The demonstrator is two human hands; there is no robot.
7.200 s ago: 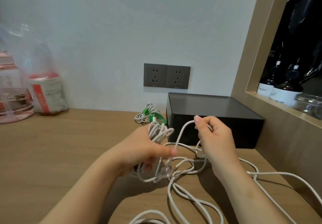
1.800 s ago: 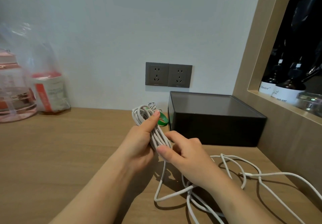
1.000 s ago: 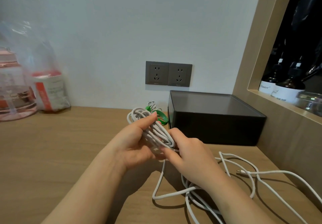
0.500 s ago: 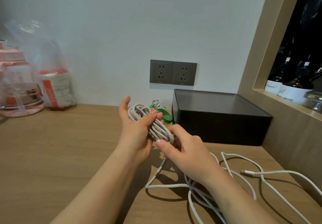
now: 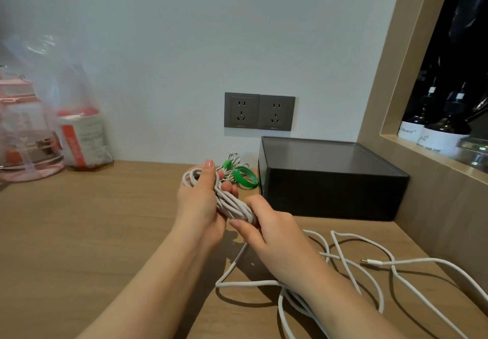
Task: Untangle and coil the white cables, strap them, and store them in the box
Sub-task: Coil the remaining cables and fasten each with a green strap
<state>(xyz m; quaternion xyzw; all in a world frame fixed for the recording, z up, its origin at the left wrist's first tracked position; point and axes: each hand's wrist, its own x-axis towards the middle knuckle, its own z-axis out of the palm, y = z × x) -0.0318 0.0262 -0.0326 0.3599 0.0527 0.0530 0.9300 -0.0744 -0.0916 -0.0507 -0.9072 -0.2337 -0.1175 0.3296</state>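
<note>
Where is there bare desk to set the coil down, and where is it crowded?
Free: the bare desk left of the left hand, up to the plastic bag. Crowded: loose cable sprawls right of the right hand before the black box; the green strap fills the gap beyond the coil.

Wooden table (image 5: pixel 79 233), butted against the wall at the back and a wood side panel on the right. Back right: black box (image 5: pixel 330 188), lid on; just left of it a small coil (image 5: pixel 234 157) of thin white wire bound in green, with a loose green strap (image 5: pixel 250 176) curled in a ring beside it. Front right: white cable (image 5: pixel 248 283) in slack crossing loops, connector (image 5: pixel 368 261) lying free; far left: pink jug (image 5: pixel 23 138) and plastic bag (image 5: pixel 81 138) by the wall.
</note>
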